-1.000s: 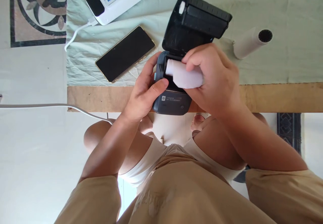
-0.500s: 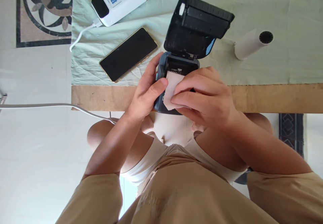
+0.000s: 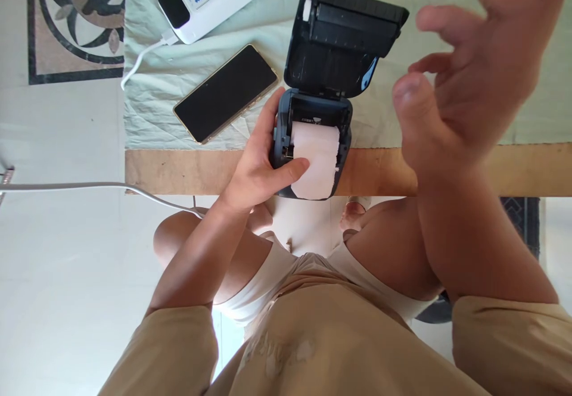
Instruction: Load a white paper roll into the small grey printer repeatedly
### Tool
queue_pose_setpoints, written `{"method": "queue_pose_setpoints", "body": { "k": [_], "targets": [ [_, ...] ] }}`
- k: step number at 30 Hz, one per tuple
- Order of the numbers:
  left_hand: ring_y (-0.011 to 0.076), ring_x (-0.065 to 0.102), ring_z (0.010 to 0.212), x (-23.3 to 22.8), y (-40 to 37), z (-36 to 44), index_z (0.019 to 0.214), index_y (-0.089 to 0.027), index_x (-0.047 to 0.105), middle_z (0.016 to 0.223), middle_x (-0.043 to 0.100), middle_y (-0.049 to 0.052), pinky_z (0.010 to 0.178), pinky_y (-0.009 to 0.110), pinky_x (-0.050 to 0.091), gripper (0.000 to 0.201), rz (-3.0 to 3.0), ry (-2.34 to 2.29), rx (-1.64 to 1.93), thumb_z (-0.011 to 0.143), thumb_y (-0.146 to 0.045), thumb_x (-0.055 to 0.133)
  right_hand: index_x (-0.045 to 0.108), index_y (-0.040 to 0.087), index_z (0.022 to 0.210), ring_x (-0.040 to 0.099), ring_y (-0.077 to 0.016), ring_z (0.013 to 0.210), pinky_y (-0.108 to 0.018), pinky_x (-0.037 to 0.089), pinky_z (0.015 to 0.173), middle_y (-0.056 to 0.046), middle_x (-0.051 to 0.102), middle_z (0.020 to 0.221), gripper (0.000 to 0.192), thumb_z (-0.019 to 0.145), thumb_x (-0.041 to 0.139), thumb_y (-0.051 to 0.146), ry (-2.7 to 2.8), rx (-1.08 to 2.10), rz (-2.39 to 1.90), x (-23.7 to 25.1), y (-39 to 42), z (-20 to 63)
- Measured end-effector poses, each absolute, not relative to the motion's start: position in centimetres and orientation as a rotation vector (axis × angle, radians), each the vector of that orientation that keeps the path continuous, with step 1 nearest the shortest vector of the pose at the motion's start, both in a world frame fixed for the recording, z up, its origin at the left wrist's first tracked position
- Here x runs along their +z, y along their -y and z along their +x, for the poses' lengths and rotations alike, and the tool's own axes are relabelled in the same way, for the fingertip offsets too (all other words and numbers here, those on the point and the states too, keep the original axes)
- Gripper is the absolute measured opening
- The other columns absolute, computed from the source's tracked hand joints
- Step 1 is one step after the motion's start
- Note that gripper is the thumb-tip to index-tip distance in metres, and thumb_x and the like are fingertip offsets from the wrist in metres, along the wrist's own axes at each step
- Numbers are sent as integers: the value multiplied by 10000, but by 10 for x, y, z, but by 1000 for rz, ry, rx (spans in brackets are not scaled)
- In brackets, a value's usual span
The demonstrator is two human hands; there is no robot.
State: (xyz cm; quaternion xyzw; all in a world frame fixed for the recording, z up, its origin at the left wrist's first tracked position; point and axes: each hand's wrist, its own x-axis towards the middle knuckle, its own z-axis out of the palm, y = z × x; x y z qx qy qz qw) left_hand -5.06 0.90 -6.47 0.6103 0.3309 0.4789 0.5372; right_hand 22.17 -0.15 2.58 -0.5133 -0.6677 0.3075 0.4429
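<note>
Head view: paper roll [image 3: 316,161] seated in the printer [image 3: 313,140], lid [image 3: 342,41] still up; left hand [image 3: 259,167] thumb-pins the paper, right hand [image 3: 469,80] spread, seemingly empty.

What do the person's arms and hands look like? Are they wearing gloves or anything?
No gloves. Both the left hand and the right hand are bare, with no rings, watch or bands that show. The forearms are bare too. Loose tan sleeves start near the elbows on both arms. The fingernails look short and plain.

Tan short sleeves [image 3: 179,348], tan top (faint chest print), bare forearms
</note>
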Motion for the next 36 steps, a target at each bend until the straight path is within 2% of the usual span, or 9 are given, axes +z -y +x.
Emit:
{"method": "queue_pose_setpoints", "body": {
  "k": [3, 7, 11, 16, 21, 24, 27, 32, 36],
  "targets": [
    [439, 617, 1487, -66, -12, -53, 1701, -349, 443, 1640, 615, 106, 1184, 530, 591, 1167, 1481, -707, 1106, 694, -592, 979, 585, 629, 1542, 593, -325, 1589, -490, 676, 1135, 125, 533, 1693, 467, 1075, 578, 639, 1725, 569, -1122, 26, -4, 222],
    [479, 601, 1504, -61, -13, -49, 1650, -292, 474, 1617, 630, 140, 1235, 579, 553, 1179, 1455, -698, 1039, 637, -595, 995, 654, 514, 1497, 699, -266, 1412, -471, 662, 1123, 40, 668, 1546, 414, 1105, 545, 582, 1900, 531, -1044, 29, -2, 211],
    [514, 517, 1582, -60, -13, -46, 1536, -261, 549, 1627, 610, 146, 1279, 588, 509, 1121, 1431, -747, 1062, 594, -651, 1017, 751, 397, 1224, 705, -279, 1268, -551, 619, 1177, -39, 734, 1287, 233, 1023, 635, 425, 2006, 515, -1011, 28, 0, 206],
    [360, 749, 1204, -58, -9, -55, 1617, -324, 490, 1631, 616, 107, 919, 418, 650, 1098, 1392, -704, 979, 682, -571, 1009, 647, 337, 1128, 612, -330, 1435, -619, 543, 1284, -61, 635, 1479, 263, 894, 672, 220, 2107, 712, -1014, 23, 3, 204],
    [381, 721, 1305, -57, -10, -59, 1671, -343, 477, 1611, 632, 76, 991, 445, 658, 1124, 1402, -672, 959, 705, -543, 1017, 576, 345, 1243, 572, -305, 1520, -609, 536, 1289, -53, 577, 1579, 241, 1008, 578, 291, 2079, 854, -940, 10, 1, 200],
    [454, 616, 1513, -57, -12, -55, 1666, -367, 481, 1623, 636, 86, 1141, 541, 637, 1127, 1284, -659, 988, 704, -640, 1001, 476, 388, 1486, 596, -318, 1515, -619, 555, 1276, -54, 597, 1585, 517, 1001, 647, 443, 1977, 932, -912, -3, -5, 199],
    [453, 563, 1587, -52, -12, -49, 1608, -365, 536, 1525, 702, 89, 1228, 594, 599, 956, 1212, -680, 994, 813, -778, 869, 397, 402, 1583, 674, -309, 1387, -570, 640, 1166, -53, 614, 1594, 717, 962, 706, 582, 1923, 1114, -959, -8, -9, 199],
    [430, 592, 1569, -44, -10, -47, 1583, -346, 569, 1511, 719, 79, 1227, 585, 607, 827, 1242, -734, 977, 906, -771, 779, 510, 434, 1509, 681, -299, 1349, -531, 650, 1153, -24, 666, 1549, 547, 997, 682, 514, 1925, 1166, -1003, 0, -8, 199],
    [426, 600, 1568, -46, -12, -48, 1579, -370, 573, 1515, 731, 62, 1176, 563, 639, 823, 1228, -708, 979, 889, -759, 796, 522, 392, 1535, 705, -307, 1308, -531, 679, 1082, -49, 680, 1527, 621, 967, 719, 544, 1907, 1124, -981, -5, -9, 198]
  ]
}}
